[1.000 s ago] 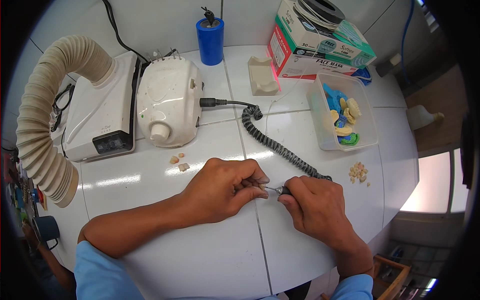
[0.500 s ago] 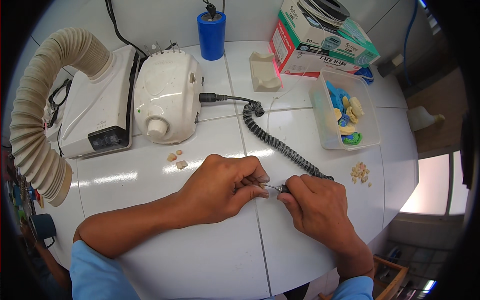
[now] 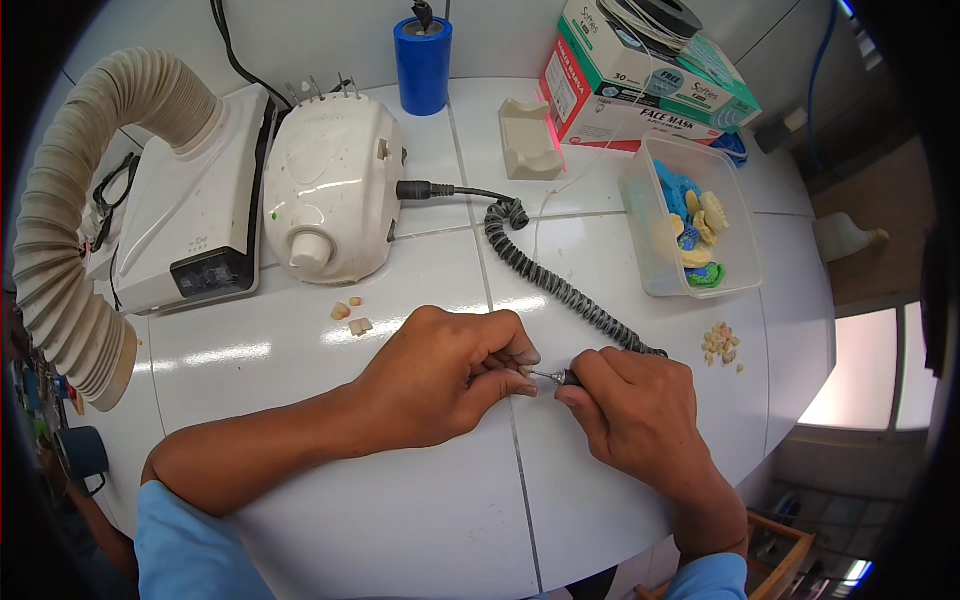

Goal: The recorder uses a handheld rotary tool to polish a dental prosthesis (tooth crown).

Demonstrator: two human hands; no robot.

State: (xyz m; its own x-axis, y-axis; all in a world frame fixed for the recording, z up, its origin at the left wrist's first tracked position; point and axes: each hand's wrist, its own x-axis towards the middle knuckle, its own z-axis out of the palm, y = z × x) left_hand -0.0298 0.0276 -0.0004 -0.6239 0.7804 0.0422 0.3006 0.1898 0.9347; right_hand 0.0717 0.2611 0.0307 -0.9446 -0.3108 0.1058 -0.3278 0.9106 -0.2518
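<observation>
Counter (image 3: 400, 525) with two hands at work. Its white tiled edge curves away past the right forearm; open room lies on the near side of the left forearm and between the right hand (image 3: 635, 405) and the clear tub (image 3: 655, 245). On the far side, the white control box (image 3: 335, 190) and the ribbed hose (image 3: 65, 245) bound the space, and the coiled cord (image 3: 570, 295) crosses it toward the right hand. Three pale chips (image 3: 360, 326) lie beyond the left hand (image 3: 450, 375); a heap of similar fragments (image 3: 719, 343) lies near the counter's right side.

The left hand is pinched, thumb and finger together, on a small pale piece (image 3: 526, 371), which sits at the fingertips just before the bit. The right hand is clamped around a dark handpiece (image 3: 571, 378), its metal nose directed leftward. Most of the piece and the handpiece's rear are covered by fingers; I cannot tell whether the bit touches. A second person's forearm (image 3: 95, 530) is dim and cut off at left.

Compared with one second earlier, both grips are unchanged; the control box and hose appear slightly higher and farther left.
</observation>
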